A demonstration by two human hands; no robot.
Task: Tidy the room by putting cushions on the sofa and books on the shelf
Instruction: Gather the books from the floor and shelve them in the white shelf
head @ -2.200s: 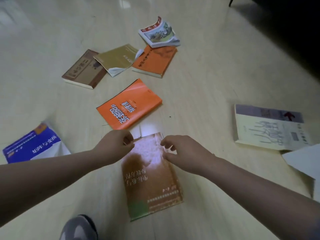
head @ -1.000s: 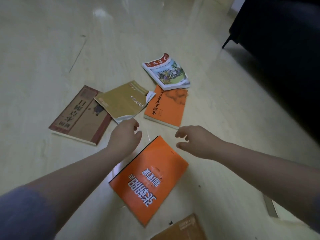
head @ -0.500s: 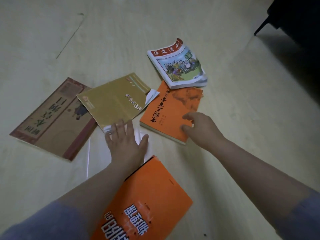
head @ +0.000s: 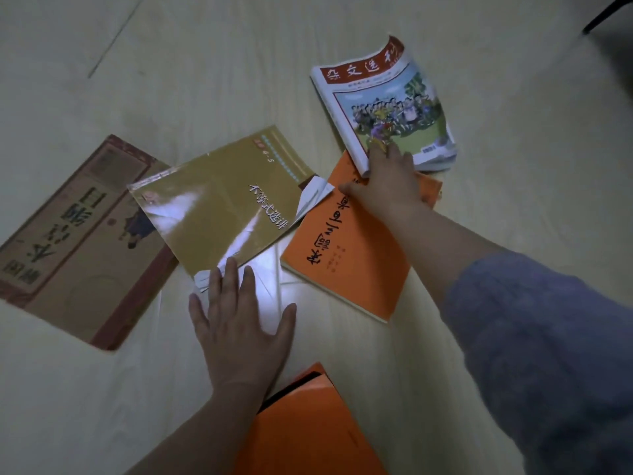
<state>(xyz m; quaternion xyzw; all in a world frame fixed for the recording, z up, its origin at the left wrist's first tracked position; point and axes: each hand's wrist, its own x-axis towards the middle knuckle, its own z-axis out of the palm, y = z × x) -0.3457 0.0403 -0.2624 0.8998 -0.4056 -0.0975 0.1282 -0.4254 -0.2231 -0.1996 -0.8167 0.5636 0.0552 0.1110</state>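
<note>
One magazine [head: 394, 108] under right grip [head: 387, 190] (corner)

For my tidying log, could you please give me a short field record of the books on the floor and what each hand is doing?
Surface: pale floor
Books: flat brown book, glossy olive-yellow paperback overlapping it, orange paperback with black lettering, thick cartoon-cover paperback partly on it, second orange book nearest
Left hand: flat on floor, fingertips at the olive-yellow paperback's edge
Right hand: on cartoon-cover paperback's near corner; grip unclear
Shelf: not in view
</note>
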